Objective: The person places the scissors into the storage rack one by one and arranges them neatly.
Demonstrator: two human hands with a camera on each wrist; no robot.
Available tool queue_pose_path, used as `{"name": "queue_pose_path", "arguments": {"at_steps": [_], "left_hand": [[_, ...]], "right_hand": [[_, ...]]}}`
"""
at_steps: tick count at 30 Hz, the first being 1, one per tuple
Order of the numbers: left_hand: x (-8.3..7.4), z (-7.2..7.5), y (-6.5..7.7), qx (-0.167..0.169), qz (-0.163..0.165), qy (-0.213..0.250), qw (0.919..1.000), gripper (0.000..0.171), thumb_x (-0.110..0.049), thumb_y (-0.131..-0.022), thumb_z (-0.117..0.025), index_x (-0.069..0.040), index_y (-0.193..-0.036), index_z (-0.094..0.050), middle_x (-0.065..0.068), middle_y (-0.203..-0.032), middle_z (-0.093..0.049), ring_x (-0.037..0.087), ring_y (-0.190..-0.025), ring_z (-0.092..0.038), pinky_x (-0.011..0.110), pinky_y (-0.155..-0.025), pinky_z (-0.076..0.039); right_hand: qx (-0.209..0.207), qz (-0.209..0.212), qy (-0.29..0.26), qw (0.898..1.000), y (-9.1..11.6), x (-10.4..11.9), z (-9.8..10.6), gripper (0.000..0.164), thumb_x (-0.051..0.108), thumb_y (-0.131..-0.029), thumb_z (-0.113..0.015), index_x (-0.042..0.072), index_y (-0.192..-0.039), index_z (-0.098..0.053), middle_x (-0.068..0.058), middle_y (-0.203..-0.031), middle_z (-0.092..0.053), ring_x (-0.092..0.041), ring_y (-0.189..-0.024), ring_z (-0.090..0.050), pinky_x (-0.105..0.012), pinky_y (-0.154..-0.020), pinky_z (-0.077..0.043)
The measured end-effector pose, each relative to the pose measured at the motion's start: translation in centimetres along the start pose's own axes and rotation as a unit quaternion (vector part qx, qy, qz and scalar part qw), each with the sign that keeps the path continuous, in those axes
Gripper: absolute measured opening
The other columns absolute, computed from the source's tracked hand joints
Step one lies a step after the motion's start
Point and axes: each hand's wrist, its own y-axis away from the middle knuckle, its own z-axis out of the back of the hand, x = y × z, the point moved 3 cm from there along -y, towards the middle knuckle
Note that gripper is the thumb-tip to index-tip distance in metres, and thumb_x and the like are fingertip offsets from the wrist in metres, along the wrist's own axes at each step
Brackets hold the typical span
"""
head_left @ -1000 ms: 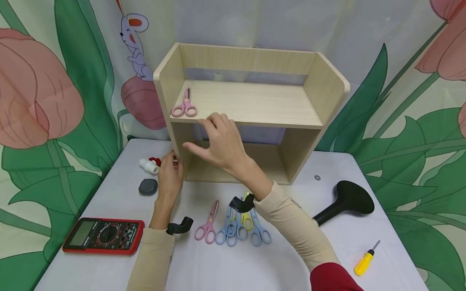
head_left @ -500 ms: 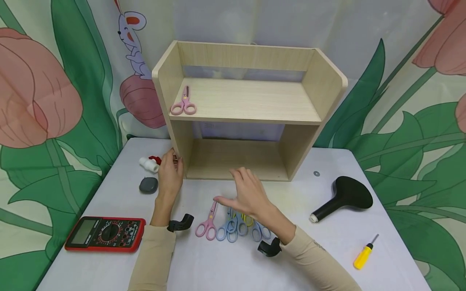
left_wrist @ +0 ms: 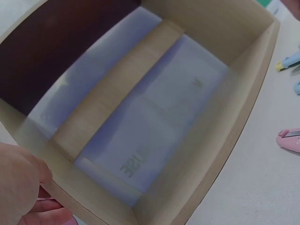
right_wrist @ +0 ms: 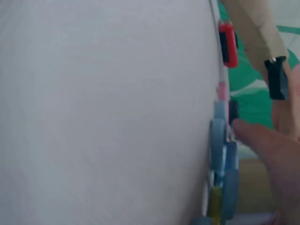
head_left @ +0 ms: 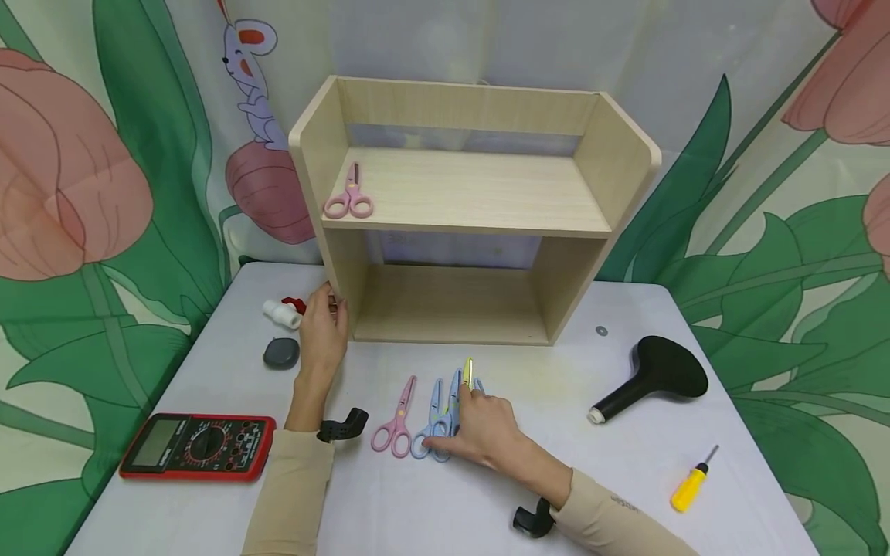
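Note:
My left hand (head_left: 321, 332) grips the front edge of the left side panel of a light wooden shelf (head_left: 445, 289); its fingers (left_wrist: 44, 213) bend at that edge in the left wrist view. The right hand (head_left: 492, 432) is over a row of scissors on the table, thumb spread out toward the blue scissors (head_left: 435, 405). Yellow scissors (head_left: 467, 372) show their tip beyond that hand, which covers the rest. To the left lie pink scissors (head_left: 399, 417). Another pink pair (head_left: 350, 193) lies at the left end of the upper shelf board.
Left on the white table (head_left: 417, 510) are a red-framed multimeter (head_left: 198, 448), a dark grey rounded object (head_left: 281, 354) and a white plastic piece (head_left: 281, 313). At the right lie a black paddle-shaped object (head_left: 660, 371), a small grey disc (head_left: 601, 330) and a yellow screwdriver (head_left: 690, 486).
My right hand has moved down from the front of the upper board, past the lower opening, to the scissors on the table. The left hand stays at the side panel.

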Motion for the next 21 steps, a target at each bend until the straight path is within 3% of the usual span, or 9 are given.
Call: {"name": "queue_pose_path", "arguments": {"at_steps": [4,10,15,18,21], "left_hand": [[0.0,0.1,-0.1,0.003,0.001,0.002,1.0000,0.038,-0.007,-0.100,-0.056,0.007,-0.135,-0.049,0.027,-0.116,-0.059,0.039,-0.101,-0.065,0.050,-0.089,-0.058],[0.2,0.1,0.0,0.001,0.002,-0.001,1.0000,0.039,-0.007,-0.100,-0.057,0.007,-0.136,-0.049,0.027,-0.117,-0.059,0.039,-0.101,-0.066,0.050,-0.088,-0.058],[0.2,0.0,0.0,0.002,0.002,-0.004,1.0000,0.039,-0.007,-0.100,-0.056,0.007,-0.136,-0.049,0.027,-0.117,-0.059,0.039,-0.101,-0.066,0.050,-0.088,-0.058],[0.2,0.0,0.0,-0.001,0.000,-0.002,1.0000,0.040,-0.007,-0.100,-0.057,0.008,-0.136,-0.049,0.028,-0.117,-0.059,0.039,-0.101,-0.066,0.050,-0.089,-0.058],[0.1,0.0,0.0,-0.001,0.001,-0.002,1.0000,0.040,-0.007,-0.100,-0.057,0.008,-0.136,-0.049,0.027,-0.117,-0.059,0.039,-0.101,-0.066,0.050,-0.089,-0.058]], "right_hand": [[-0.021,0.006,0.017,1.000,0.0,0.5,-0.5,0.072,0.074,-0.069,-0.072,0.005,-0.085,-0.062,0.001,-0.063,-0.051,-0.011,-0.047,-0.042,-0.028,-0.039,-0.034],[-0.027,0.000,-0.021,0.999,0.0,0.5,-0.3,0.046,0.050,-0.073,-0.075,0.007,-0.076,-0.058,-0.007,-0.073,-0.059,-0.014,-0.050,-0.044,-0.029,-0.041,-0.037],[-0.064,0.020,-0.034,0.997,-0.1,0.2,0.1,0.029,0.033,-0.079,-0.073,0.007,-0.074,-0.061,-0.005,-0.077,-0.057,-0.014,-0.049,-0.044,-0.029,-0.041,-0.036],[-0.066,0.018,-0.035,0.997,-0.5,0.0,0.2,0.031,0.033,-0.082,-0.073,0.004,-0.076,-0.063,-0.006,-0.075,-0.058,-0.014,-0.049,-0.044,-0.029,-0.041,-0.037],[-0.037,0.001,-0.044,0.998,-1.0,-0.2,0.0,0.042,0.045,-0.086,-0.071,0.004,-0.080,-0.065,-0.007,-0.076,-0.059,-0.014,-0.051,-0.045,-0.029,-0.043,-0.039]]}}
